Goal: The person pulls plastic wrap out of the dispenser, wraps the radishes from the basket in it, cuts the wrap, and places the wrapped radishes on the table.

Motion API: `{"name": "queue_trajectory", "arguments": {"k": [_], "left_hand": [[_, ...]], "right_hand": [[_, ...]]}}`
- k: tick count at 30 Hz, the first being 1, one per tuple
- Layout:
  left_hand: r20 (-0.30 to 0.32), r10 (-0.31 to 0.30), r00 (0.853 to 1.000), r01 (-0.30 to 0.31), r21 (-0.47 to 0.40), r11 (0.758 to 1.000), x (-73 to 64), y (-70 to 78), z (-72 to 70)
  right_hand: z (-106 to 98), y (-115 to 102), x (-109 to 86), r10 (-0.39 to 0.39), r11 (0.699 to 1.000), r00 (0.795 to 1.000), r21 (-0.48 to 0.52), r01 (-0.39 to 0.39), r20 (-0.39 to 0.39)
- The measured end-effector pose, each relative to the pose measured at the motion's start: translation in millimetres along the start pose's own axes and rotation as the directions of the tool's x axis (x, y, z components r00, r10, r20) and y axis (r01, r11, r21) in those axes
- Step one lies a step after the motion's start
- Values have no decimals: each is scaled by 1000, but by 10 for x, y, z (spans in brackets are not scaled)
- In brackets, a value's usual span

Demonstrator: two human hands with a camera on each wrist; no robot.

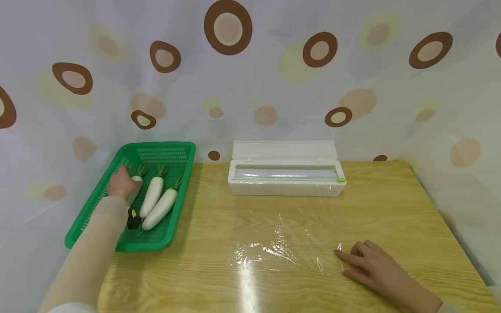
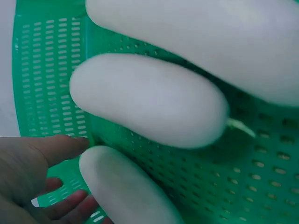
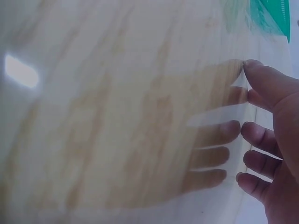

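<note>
A green plastic basket (image 1: 190, 174) holds three white radishes with short green stems. My left hand (image 1: 123, 184) reaches into it at the leftmost radish (image 2: 121, 186). In the left wrist view, the thumb lies near that radish's rounded end, with the fingers along its other side. The middle radish (image 1: 151, 197) and the right radish (image 1: 160, 209) lie alongside. Clear cling film (image 1: 274, 243) stretches over the wooden table from a white dispenser box (image 1: 287, 189). My right hand (image 1: 377, 269) touches the film's near right edge, thumb and index finger apart.
The dispenser's lid (image 1: 285, 150) stands raised at the back, and a green tab (image 1: 341, 179) sits on its front right edge. A small black piece (image 1: 134, 218) with a yellow mark is beside my left wrist. A patterned sheet (image 1: 250, 87) hangs behind the wooden table (image 1: 391, 204).
</note>
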State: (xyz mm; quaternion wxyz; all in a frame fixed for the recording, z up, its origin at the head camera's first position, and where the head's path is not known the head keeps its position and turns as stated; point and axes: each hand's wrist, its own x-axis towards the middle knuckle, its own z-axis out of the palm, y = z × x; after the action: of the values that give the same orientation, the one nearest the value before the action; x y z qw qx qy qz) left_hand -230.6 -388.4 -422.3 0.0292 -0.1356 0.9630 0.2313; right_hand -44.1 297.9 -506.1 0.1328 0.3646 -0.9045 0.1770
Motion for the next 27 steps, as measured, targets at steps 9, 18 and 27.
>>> {"name": "queue_trajectory", "arguments": {"k": [9, 18, 27], "left_hand": [[30, 49, 998, -51, 49, 997, 12, -11, 103], [139, 26, 990, -37, 73, 997, -50, 3, 89], [194, -27, 981, 24, 18, 1000, -80, -76, 41]], "right_hand": [[32, 17, -25, -24, 1000, 999, 11, 25, -30], [9, 10, -12, -14, 1000, 1000, 10, 14, -26], [13, 25, 1, -12, 1000, 1000, -2, 12, -26]]}}
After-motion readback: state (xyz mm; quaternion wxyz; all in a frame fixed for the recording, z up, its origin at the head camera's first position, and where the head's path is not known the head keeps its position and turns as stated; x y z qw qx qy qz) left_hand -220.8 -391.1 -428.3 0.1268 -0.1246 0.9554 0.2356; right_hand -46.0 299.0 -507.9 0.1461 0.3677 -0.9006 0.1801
